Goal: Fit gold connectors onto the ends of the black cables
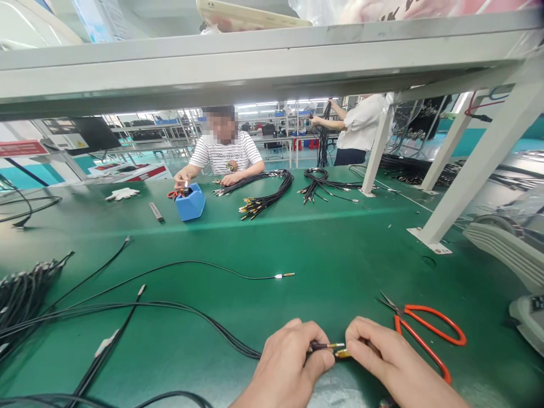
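At the near edge of the green table [297, 243], my left hand [289, 362] pinches the end of a thin black cable [229, 337] just behind its gold tip [335, 345]. My right hand [382, 357] is closed in a pinch on a small gold connector piece [342, 354] right at that tip. The two hands almost touch. The cable runs off to the left across the table.
Red-handled scissors [425, 334] lie just right of my right hand. More black cables [127, 283] spread at left, one ending in a gold tip [284, 276]. Across the table a person in a striped shirt [225, 153] works beside a blue box [190, 203] and cable bundles [272, 190]. Shelf legs [471, 170] stand at right.
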`<control>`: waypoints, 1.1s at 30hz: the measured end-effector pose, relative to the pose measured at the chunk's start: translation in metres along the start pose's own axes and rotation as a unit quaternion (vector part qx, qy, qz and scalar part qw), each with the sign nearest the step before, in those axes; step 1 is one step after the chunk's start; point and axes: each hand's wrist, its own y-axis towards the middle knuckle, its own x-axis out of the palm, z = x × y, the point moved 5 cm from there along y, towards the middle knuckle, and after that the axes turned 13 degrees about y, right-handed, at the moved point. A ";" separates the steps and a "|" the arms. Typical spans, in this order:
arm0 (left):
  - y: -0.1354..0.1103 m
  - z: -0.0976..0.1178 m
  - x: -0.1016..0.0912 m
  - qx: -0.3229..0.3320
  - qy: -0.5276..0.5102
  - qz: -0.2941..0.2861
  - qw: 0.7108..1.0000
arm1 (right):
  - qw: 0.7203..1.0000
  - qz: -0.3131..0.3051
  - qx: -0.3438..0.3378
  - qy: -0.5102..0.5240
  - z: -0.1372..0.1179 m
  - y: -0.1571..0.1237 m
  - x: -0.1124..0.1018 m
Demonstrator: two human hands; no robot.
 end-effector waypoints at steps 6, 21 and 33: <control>-0.001 -0.007 0.007 -0.028 -0.157 -0.066 0.985 | 0.996 -0.010 0.014 0.090 0.005 0.005 0.000; 0.000 -0.006 0.008 -0.043 -0.264 -0.068 0.961 | 0.967 -0.017 0.023 0.254 0.002 0.005 0.005; 0.004 -0.012 0.007 -0.063 -0.274 -0.023 0.959 | 0.974 0.030 -0.062 0.218 0.003 0.003 -0.001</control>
